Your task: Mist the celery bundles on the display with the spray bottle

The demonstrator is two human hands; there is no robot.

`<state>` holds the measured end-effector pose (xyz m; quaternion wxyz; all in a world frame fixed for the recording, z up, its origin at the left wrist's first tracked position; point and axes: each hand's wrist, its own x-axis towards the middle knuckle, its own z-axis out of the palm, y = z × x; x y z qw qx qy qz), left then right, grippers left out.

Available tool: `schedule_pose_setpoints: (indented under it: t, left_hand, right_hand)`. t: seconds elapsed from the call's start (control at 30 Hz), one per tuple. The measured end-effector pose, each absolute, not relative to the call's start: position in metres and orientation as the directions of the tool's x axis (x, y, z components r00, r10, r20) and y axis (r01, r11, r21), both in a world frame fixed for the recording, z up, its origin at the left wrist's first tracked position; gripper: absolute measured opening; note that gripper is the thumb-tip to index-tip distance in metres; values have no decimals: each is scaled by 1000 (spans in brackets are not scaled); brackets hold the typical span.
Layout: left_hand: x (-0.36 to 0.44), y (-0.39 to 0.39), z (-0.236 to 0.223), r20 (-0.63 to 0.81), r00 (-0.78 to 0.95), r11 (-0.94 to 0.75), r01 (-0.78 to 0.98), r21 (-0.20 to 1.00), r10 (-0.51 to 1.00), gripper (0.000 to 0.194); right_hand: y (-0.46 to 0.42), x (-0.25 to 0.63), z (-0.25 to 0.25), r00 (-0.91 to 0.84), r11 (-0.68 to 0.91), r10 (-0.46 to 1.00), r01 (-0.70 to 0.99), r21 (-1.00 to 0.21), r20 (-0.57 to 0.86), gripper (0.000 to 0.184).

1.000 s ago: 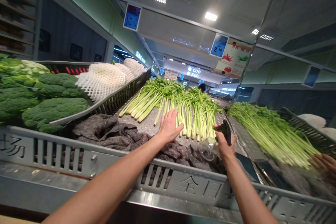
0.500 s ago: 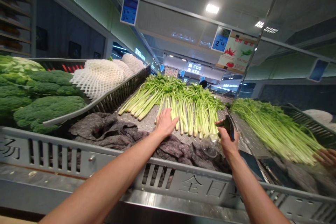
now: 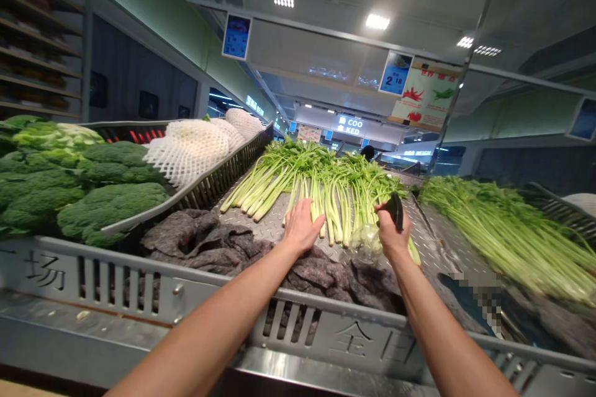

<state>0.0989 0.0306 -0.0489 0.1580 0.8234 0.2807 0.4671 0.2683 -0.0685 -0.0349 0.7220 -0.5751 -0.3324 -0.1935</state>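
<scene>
Celery (image 3: 326, 192) lies on tread plate (image 3: 251, 217) (broccoli (image 3: 112, 205) left).

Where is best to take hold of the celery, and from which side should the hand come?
Grip the pale lower celery stalks from the near side, where the left hand rests. The stalks lie side by side with their ends toward you, and they look firmer than the leafy tops, which spread away across the tray.
</scene>
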Motion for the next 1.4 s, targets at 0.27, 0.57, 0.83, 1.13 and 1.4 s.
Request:
schedule_pose_setpoints:
  t: [0.27,0.57,0.83,1.13,1.4]
  left_hand:
    - [97,30,-48,690,387,-791,317,523,612,44]
    - [97,30,-48,676,380,-776,318,545,631,43]
    - [97,31,-49,682,366,-774,321,547,633,42]
    - [97,30,-49,675,364,-767,329,552,642,42]
    - [79,37,-44,716,303,-763,415,495,629,44]
  right_hand:
    - [-67,260,-38,688,317,143,649,-692,711,27]
    - [-69,247,-37,571,326,365,661,-676,735,19]
    - [-72,239,-38,516,365,391,674,-643,762,26]
    - [-71,235,-38,540,350,458,621,-702,706,22]
    - [-69,235,-41,589,348,402,610,-712,701,26]
